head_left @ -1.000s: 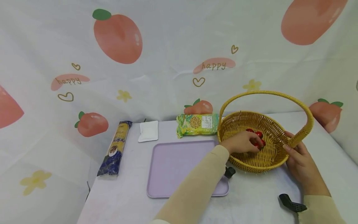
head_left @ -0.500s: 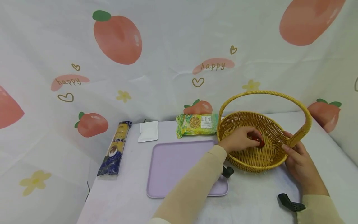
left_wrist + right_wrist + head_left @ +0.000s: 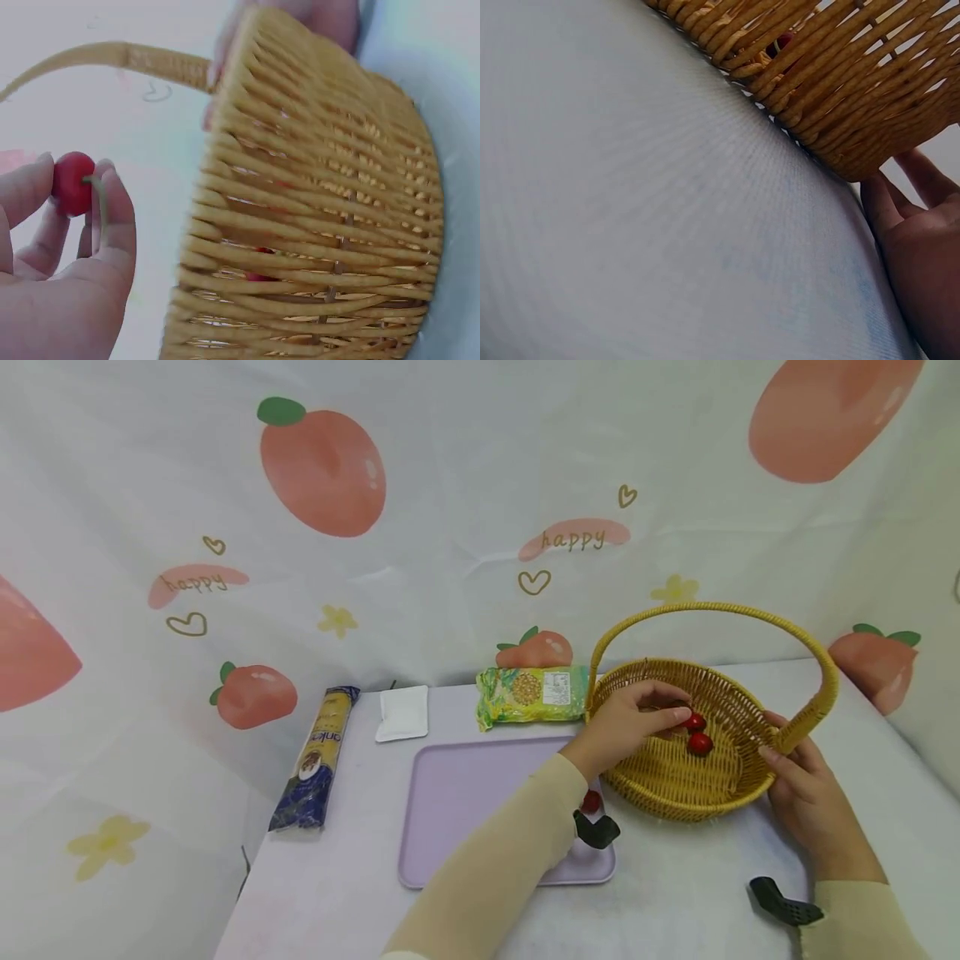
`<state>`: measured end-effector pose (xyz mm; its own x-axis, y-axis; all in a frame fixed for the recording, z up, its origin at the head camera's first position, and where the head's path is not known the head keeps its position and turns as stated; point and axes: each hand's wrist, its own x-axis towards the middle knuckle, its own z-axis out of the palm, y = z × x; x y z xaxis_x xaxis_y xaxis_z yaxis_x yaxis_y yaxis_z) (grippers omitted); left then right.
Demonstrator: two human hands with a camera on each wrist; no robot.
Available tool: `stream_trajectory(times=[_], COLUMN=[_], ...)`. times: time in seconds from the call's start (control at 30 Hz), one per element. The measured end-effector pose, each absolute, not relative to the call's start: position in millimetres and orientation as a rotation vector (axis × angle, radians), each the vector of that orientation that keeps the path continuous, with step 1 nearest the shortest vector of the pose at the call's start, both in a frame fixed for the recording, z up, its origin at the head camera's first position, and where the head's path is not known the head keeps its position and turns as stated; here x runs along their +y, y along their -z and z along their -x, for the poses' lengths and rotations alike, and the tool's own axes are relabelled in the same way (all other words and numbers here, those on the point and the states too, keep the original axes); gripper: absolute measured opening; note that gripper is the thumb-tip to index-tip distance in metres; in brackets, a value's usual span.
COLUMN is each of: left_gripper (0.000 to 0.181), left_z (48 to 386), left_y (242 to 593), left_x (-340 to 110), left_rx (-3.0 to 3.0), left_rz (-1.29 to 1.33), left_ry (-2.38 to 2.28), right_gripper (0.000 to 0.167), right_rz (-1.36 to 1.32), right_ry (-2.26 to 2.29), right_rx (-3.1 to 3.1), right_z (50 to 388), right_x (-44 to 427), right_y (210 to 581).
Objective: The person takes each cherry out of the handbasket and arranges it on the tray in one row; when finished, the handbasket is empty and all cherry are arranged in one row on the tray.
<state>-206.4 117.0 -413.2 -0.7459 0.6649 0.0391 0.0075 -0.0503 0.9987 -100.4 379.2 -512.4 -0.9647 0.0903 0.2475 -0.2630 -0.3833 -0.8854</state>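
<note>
"Head view: what is lying farthest left?"

"A blue and yellow packet (image 3: 317,760) is lying aslant on the white table (image 3: 675,893), and a small white pouch (image 3: 402,714) is resting to its right, near the back edge."

"And next along?"

"A lilac tray (image 3: 465,802) is lying flat, with the left sleeve (image 3: 502,860) crossing in front of it. Behind the tray, a green and yellow bag (image 3: 532,696) is lying close to the wicker basket (image 3: 686,812). A lone red cherry (image 3: 591,802) is showing at the tray's right side, partly hidden by a black wrist mount (image 3: 596,831)."

"What is the left hand (image 3: 618,727) doing?"

"It is hovering over the basket's left part. The left wrist camera is showing thumb and fingers pinching a stemmed cherry (image 3: 73,184), its green stem lying against a finger, with the wicker wall standing apart from it."

"Anything inside the basket?"

"An upper cherry (image 3: 696,722) and a lower cherry (image 3: 701,743) are lying just beside each other on its floor."

"And the right hand (image 3: 802,793)?"

"Farthest right, it is gripping the basket's rim by the foot of the arched handle (image 3: 813,710), thumb and fingers closing on the weave."
</note>
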Motion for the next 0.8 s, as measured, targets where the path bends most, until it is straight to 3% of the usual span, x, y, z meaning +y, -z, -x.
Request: stream_trajectory(times=[0.33,0.53,0.8], left_gripper=[0.031,0.025,0.031], left_z=[198.4,195.2,188.8], left_y=[412.9,412.3,419.8], left_x=[75.7,47.0,5.0], left_rx=[1.676,1.495,1.704], left_rz=[-0.735,-0.68,-0.707], left_ry=[-1.994,-2.117,-2.082], right_gripper=[0.057,0.056,0.056], right_rz=[-0.236,-0.228,-0.246], right_ry=[-2.462,-2.469,-2.472], right_rx=[-1.579,-1.561,-1.539], right_z=[101.1,100.8,100.3], right_x=[380.4,379.8,378.4], right_y=[512.2,512.1,512.0])
